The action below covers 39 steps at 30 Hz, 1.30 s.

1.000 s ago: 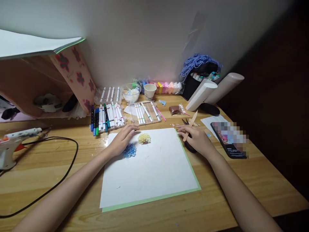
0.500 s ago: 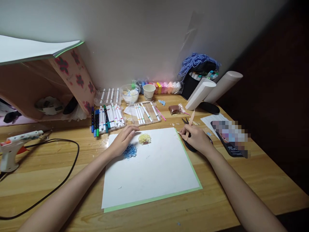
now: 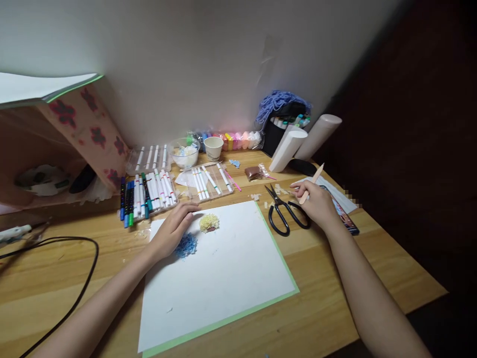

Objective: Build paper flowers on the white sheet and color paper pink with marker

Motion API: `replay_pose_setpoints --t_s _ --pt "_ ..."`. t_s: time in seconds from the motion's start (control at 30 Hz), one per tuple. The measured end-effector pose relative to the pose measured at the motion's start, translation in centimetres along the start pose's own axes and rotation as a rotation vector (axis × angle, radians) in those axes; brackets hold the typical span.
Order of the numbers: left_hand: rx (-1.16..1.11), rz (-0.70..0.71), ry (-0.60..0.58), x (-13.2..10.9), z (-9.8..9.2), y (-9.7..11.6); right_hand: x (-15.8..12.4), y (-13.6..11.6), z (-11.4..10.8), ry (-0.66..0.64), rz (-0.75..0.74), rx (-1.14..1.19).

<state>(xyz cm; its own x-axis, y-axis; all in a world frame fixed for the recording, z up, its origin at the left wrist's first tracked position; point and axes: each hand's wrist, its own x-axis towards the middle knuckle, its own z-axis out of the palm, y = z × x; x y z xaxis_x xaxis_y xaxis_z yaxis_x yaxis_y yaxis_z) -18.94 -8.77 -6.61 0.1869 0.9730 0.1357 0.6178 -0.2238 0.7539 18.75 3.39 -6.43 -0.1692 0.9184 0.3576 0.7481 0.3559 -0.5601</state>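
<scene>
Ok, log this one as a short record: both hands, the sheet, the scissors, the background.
Left hand: at the white sheet's upper left, beside blue shreds
Right hand: holding a wooden stick
On sheet: blue shreds, yellow clump
Scissors: right of sheet, handles spread
Behind sheet: markers, paper cup, clear bowl

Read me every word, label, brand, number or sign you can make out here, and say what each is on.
No text can be read anywhere.
Black rectangular phone: screen partly hidden and too blurred to read.
White paper cup: faint grey marks, too small to make out.
Slim white plastic markers: any print is too small to read.
White rectangular paper sheet: no lettering visible.
</scene>
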Motion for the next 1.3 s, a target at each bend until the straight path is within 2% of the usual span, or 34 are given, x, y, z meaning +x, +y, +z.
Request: replay_pose_setpoints --t_s 0.13,0.27,0.4,0.5,0.63,0.73,0.83,0.97,1.3 --pt "0.054 0.013 -0.047 0.2 -0.1 2.4 0.5 1.7 0.1 -0.035 0.048 -0.016" --pt "0.101 0.041 -0.124 1.6 1.3 7.5 0.8 2.4 1.4 -0.037 0.062 -0.017" --pt "0.207 0.052 -0.154 5.0 4.9 12.7 1.1 2.7 2.4 0.013 0.080 0.002" --pt "0.269 0.037 -0.202 8.3 8.8 14.6 1.1 2.6 2.3 0.070 0.086 0.047" --pt "0.123 -0.093 -0.082 11.6 13.4 14.2 1.0 1.6 1.6 0.132 0.102 0.150" --pt "-0.067 -0.155 0.034 12.7 15.3 13.2 0.7 0.2 1.2 0.114 0.106 0.362" --pt "-0.229 -0.165 0.106 13.3 15.7 12.2 0.4 -1.3 1.1 0.075 0.098 0.541" --pt "-0.406 -0.157 0.169 13.8 15.4 11.2 0.1 -2.6 1.3 0.003 0.094 0.641" --pt "-0.642 -0.252 0.189 14.4 14.9 10.6 -0.1 -2.7 1.5 -0.038 0.130 0.706"
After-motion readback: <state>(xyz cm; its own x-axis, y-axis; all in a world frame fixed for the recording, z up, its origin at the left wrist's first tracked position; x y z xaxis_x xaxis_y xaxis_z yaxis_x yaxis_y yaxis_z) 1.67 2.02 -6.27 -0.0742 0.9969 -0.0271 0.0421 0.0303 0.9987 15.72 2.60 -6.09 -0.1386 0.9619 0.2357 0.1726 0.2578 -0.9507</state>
